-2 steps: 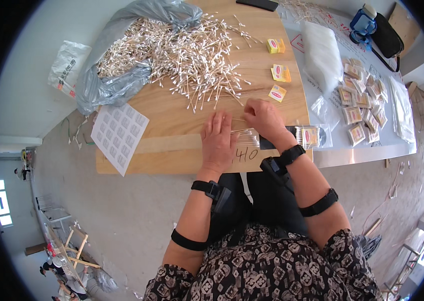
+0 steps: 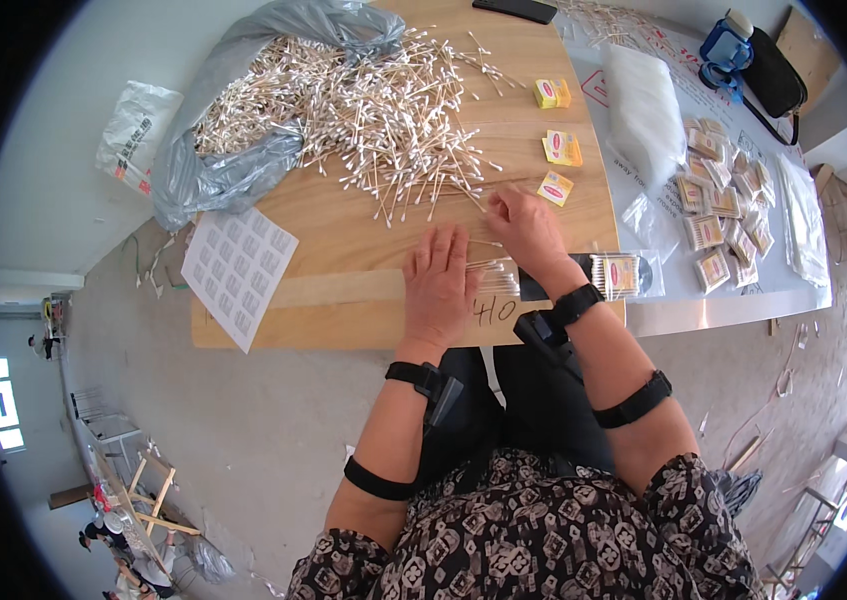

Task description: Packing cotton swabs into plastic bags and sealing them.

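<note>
My left hand (image 2: 435,290) lies flat near the table's front edge, fingers stretched out, beside a small row of cotton swabs (image 2: 495,278). Part of that row is hidden beneath or behind it. Farther right, my right hand (image 2: 526,232) is closed with fingertips pinched together, close to the near edge of a big loose heap of cotton swabs (image 2: 383,120). What its fingers hold, if anything, is too small to make out. By the right wrist lies a clear bag of swabs with a yellow card (image 2: 615,274).
A grey plastic bag (image 2: 233,180) surrounds the heap's left side. A label sheet (image 2: 240,270) overhangs the table's left edge. Yellow cards (image 2: 555,188) lie in piles on the right. Beyond, packed swab bags (image 2: 728,200) and a stack of clear film (image 2: 640,110) cover a silvery surface.
My right hand has shifted slightly up and left, toward the swab heap. The left hand stays almost where it was.
</note>
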### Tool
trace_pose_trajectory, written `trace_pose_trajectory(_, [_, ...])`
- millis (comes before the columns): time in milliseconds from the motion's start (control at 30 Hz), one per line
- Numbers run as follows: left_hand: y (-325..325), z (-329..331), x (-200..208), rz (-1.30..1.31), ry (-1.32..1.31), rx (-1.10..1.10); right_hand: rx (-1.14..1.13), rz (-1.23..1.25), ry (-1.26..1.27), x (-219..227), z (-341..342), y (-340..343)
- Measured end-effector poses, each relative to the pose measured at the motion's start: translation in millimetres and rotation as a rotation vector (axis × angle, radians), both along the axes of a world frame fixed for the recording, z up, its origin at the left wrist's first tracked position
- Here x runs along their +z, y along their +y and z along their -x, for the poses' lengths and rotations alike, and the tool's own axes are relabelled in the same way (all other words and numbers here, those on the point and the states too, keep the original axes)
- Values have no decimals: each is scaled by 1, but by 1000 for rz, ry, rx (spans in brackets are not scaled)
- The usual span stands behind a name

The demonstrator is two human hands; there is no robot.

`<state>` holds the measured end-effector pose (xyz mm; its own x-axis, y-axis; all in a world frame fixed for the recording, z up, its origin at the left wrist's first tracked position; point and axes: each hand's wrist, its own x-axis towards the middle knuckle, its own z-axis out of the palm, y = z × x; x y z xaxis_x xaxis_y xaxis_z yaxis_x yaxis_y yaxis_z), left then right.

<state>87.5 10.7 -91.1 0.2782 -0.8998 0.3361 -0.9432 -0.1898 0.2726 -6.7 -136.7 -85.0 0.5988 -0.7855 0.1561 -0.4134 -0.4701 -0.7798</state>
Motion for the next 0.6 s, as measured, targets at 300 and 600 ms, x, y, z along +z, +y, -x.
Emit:
trace_pose_trajectory(300, [0,-1,-2,-33,44,11,-2,270,108,-8,-31,-7])
trace_pose_trajectory(600, [1,-3,-2,-22,64,11,25,306,112,-13,-21,-1])
